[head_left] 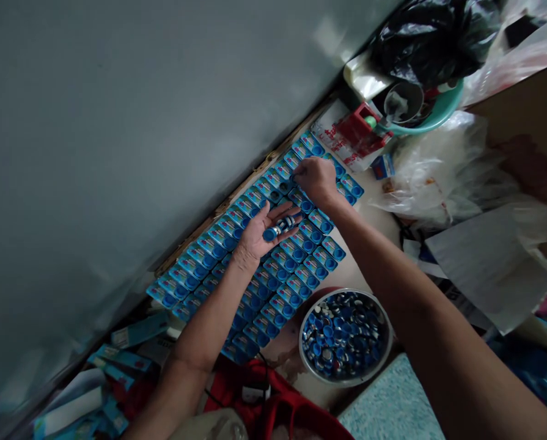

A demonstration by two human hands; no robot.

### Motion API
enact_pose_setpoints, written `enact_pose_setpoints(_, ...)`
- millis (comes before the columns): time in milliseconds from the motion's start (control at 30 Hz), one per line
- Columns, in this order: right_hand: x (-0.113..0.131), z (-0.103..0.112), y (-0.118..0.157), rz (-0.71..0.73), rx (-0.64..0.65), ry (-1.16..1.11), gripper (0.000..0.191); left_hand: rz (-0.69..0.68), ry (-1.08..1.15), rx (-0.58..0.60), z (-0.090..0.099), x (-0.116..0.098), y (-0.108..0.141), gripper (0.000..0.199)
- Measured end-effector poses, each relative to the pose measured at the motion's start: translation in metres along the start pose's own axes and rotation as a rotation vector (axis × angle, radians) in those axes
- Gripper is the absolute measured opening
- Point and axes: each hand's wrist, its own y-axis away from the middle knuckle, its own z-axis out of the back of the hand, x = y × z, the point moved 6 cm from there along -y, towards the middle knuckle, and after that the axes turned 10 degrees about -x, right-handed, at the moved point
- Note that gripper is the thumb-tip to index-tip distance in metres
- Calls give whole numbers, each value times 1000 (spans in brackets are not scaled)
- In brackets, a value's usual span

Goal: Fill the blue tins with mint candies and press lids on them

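My left hand [261,232] is turned palm up above rows of blue printed packs [296,285], its fingers stretched out. Several small round blue-and-silver caps [280,227] lie across that palm and fingers. Farther up the rows, my right hand [316,178] is closed, fingertips pressed together over one of the packs. Whatever those fingertips hold, if anything, is hidden. Many packs show a round blue piece at one end; a few near my right hand show a dark round spot there instead. A round metal bowl [387,360] full of similar blue and silver caps stands nearer to me.
A grey wall [117,122] runs along the left of the packs. At the upper right are a teal basin [438,119], a black plastic bag [433,40] and clear plastic bags [442,165]. Red plastic [282,406] and a speckled light-blue surface [392,406] lie near me.
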Motion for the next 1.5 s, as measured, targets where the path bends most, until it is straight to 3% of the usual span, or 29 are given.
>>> enact_pose_setpoints(200, -25, -29, -45, -29, 119, 94, 21, -42, -38, 19, 0, -8, -6, 58)
enact_pose_setpoints(333, -20, -23, -48, -8, 70, 41, 25, -73, -41, -13, 0, -5, -5, 38)
enact_pose_setpoints(433, -2, -7, -20, 26, 52, 23, 21, -107, -64, -65, 4, -2, 1, 19)
enact_pose_setpoints(533, 18, 15, 31, 129, 70, -225, 19, -153, -96, -38, 7, 0, 5, 24)
enact_pose_setpoints(667, 30, 28, 102, 254, 359, -512, 31, -169, -174, -113, 21, 3, -1, 25)
enact_pose_setpoints(733, 27, 28, 120, 235, 435, -547, 30, -144, -224, -131, 25, 7, -4, 31)
enact_pose_setpoints(833, 13, 22, 124, 114, 468, -574, 24, -113, -236, -118, 24, 13, -3, 37)
enact_pose_setpoints(967, -3, 11, 111, -77, 521, -693, 20, -116, -141, -120, 17, 14, 6, 34)
enact_pose_setpoints(1067, -7, 11, 83, -141, 303, -590, 24, -111, -65, -105, 12, 8, 14, 30)
enact_pose_setpoints(1133, 2, 12, 63, -92, 116, -376, 25, -124, -44, -124, 12, 0, 18, 27)
enact_pose_setpoints(1200, 17, 7, 45, -12, 31, -173, 24, -158, -43, -143, 15, -9, 22, 25)
enact_pose_setpoints(1333, 28, -15, 16, 22, 90, 82, 20, -218, -45, -123, 21, -22, 25, 29)
enact_pose_setpoints(1400, 20, -27, 1, -13, 145, 123, 15, -217, -44, -101, 23, -26, 24, 35)
enact_pose_setpoints(1500, 5, -40, -23, -47, 165, 85, 23, -191, -41, -91, 23, -28, 20, 46)
